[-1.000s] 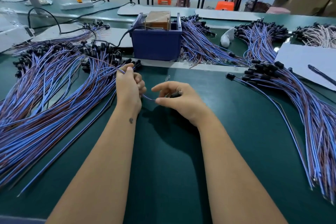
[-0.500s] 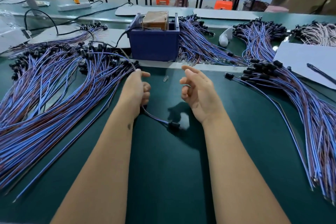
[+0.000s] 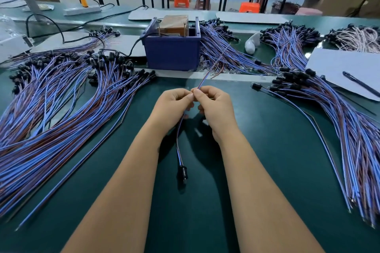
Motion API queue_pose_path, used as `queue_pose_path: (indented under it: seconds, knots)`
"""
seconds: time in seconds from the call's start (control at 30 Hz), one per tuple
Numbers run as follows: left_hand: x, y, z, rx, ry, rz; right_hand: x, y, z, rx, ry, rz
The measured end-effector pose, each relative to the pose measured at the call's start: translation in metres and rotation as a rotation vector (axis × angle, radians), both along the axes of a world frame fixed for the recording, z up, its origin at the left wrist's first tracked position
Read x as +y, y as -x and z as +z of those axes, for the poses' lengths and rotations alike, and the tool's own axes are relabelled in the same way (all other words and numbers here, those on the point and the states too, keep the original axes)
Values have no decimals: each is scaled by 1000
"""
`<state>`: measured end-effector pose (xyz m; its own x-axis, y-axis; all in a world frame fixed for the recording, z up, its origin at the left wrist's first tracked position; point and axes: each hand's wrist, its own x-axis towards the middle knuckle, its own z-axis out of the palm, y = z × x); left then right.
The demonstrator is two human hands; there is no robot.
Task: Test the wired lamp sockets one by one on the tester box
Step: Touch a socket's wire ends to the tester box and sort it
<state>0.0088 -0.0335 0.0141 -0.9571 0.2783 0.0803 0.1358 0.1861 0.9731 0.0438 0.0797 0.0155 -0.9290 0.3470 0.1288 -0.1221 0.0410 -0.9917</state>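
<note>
My left hand (image 3: 173,106) and my right hand (image 3: 213,107) are pressed together over the middle of the green table, both pinching one blue-and-brown wire pair (image 3: 179,150). Its black lamp socket (image 3: 182,174) hangs below my hands, near the table surface. The wire's free ends (image 3: 213,65) stick up and away toward the blue tester box (image 3: 172,53), which stands just beyond my hands with a brown block and two upright metal rods in it.
A big pile of wired sockets (image 3: 51,109) fans across the left of the table; another pile (image 3: 339,129) runs down the right. More bundles (image 3: 224,51) lie behind the box. White card with a pen (image 3: 358,84) sits at the right. A black power cord (image 3: 131,47) leads into the box.
My hands have come together on the wire; before, the right hand was open and apart. The socket now dangles lower, and the wire ends point toward the box.
</note>
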Motion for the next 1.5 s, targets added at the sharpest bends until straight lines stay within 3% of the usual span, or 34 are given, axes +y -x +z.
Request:
queue_pose_path:
  seconds: [0.2, 0.43, 0.57, 0.83, 1.5]
  knots:
    - [1, -3, -2, -21, -40, -12, -3, 2, 1, -4, 43, -4]
    - [-2, 4, -4, 6, -183, 269, -1, 2, 0, -46, 7, -111]
    - [-9, 6, -6, 97, -143, 313, -4, 1, -1, -14, -112, -93]
    - [-14, 9, -4, 73, -77, 358, -4, 2, 0, 40, -115, -104]
    - [-13, 15, -10, 117, 58, 364, -4, 16, -13, -48, -266, -164]
